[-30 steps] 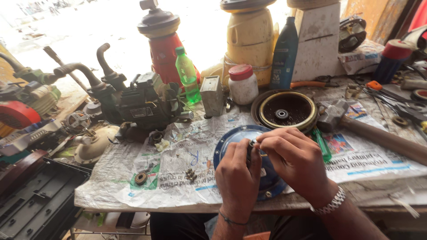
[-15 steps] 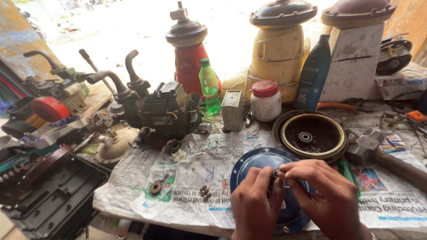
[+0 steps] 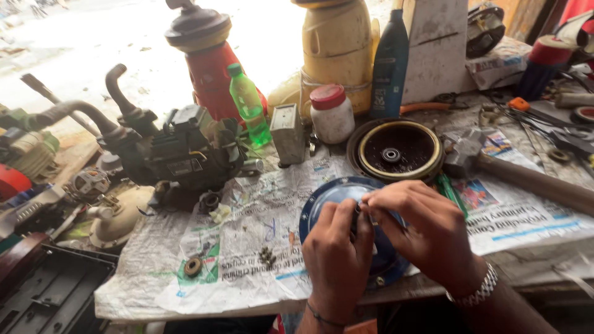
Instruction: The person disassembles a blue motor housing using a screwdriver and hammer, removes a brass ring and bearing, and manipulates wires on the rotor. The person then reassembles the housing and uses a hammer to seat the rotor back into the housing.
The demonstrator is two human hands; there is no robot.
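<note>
My left hand point(image 3: 337, 253) and my right hand point(image 3: 427, 232) meet over a round blue metal plate point(image 3: 328, 201) that lies on newspaper at the bench's front edge. Together the fingertips pinch a small dark part point(image 3: 356, 215) between them; its shape is mostly hidden by the fingers. My right wrist wears a metal watch band. A round black and brass disc point(image 3: 396, 150) lies just behind the blue plate.
A black motor pump point(image 3: 179, 151) with grey pipes sits at the left. A green bottle point(image 3: 249, 105), white jar with red lid point(image 3: 331, 113), dark blue bottle point(image 3: 388, 62) and red and yellow mixer bases stand behind. A hammer point(image 3: 520, 173), a washer point(image 3: 193, 266) and small screws point(image 3: 267, 256) lie on the newspaper point(image 3: 247, 235).
The view has swung about, left and down, then back right. Both hands stay together on the small part over the blue plate.
</note>
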